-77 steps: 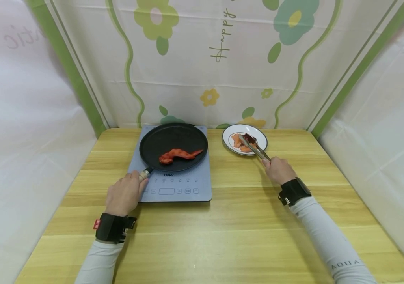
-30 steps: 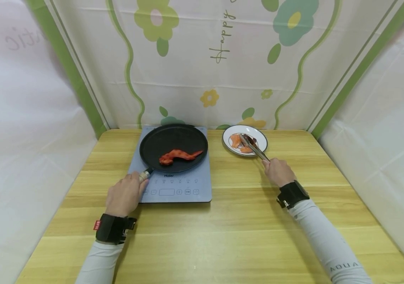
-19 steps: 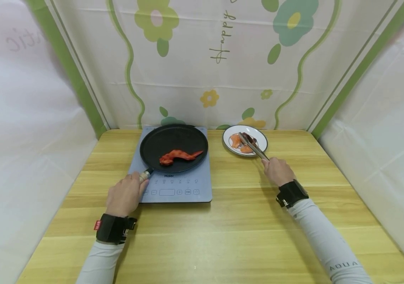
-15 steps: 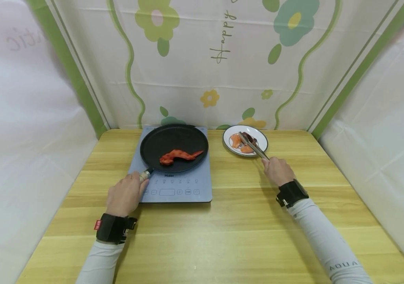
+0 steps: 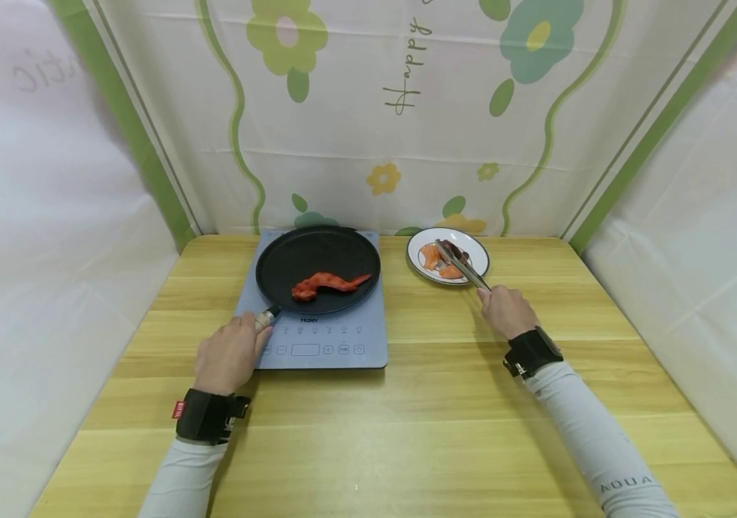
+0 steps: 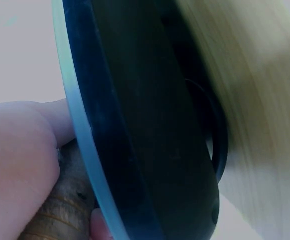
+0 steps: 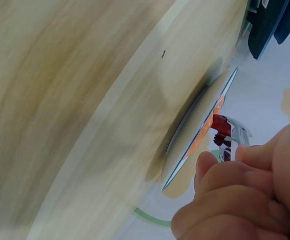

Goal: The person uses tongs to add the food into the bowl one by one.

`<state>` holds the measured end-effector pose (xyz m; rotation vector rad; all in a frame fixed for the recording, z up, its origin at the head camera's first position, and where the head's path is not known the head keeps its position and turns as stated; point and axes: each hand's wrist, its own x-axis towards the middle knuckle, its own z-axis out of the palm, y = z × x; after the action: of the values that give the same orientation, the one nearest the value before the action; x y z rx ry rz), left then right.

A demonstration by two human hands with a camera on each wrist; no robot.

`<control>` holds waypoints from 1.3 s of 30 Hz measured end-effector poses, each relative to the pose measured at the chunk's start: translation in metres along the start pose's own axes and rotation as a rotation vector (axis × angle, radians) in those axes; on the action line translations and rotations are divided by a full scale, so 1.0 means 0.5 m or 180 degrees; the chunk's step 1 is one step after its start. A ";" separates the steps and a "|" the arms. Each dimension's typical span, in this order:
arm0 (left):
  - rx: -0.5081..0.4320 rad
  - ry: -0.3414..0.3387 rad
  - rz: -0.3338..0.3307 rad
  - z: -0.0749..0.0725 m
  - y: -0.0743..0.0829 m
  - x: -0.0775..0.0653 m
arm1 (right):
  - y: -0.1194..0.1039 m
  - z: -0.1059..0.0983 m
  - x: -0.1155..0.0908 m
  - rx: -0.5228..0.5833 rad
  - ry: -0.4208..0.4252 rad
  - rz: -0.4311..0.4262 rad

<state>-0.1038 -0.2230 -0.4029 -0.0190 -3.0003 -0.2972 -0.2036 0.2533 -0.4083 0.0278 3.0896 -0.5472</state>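
Note:
My left hand (image 5: pixel 226 355) grips the handle (image 5: pixel 265 319) of a round black frying pan (image 5: pixel 306 252), which sits on an induction cooker (image 5: pixel 336 352). In the pan lies a red, wing-shaped piece of meat (image 5: pixel 326 284). My right hand (image 5: pixel 509 311) holds metal tongs (image 5: pixel 468 272), their tips over a white plate (image 5: pixel 416 266) with a dark rim. Orange pieces (image 5: pixel 451 272) lie on that plate. A dark red piece (image 7: pixel 221 125) is at the tongs' arms in the right wrist view; whether it is lifted I cannot tell. My fingers partly hide the tongs there.
The cooker and plate stand side by side near the back of a wooden table (image 5: pixel 407 432). A flower-printed cloth (image 5: pixel 342 129) hangs right behind them, and white cloth walls (image 5: pixel 44 216) rise on both sides. A strapped device sits on each wrist.
The tongs' arms have drawn closer together around the dark red piece since the earliest frame, and my right hand has shifted slightly left. My left hand and the pan have stayed put.

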 end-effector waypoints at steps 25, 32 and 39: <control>-0.0024 -0.0051 -0.0038 -0.004 0.000 -0.001 | -0.006 -0.008 -0.007 0.0000 0.0077 -0.0039; -0.0015 -0.0060 -0.0048 -0.005 0.000 -0.001 | -0.008 -0.010 -0.006 -0.0017 0.0098 -0.0060; -0.0033 -0.0082 -0.0050 -0.005 0.000 0.001 | -0.009 -0.010 -0.007 0.0013 0.0078 -0.0042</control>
<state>-0.1040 -0.2233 -0.4006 -0.0001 -3.0259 -0.3165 -0.2000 0.2508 -0.4019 0.0144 3.1146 -0.5576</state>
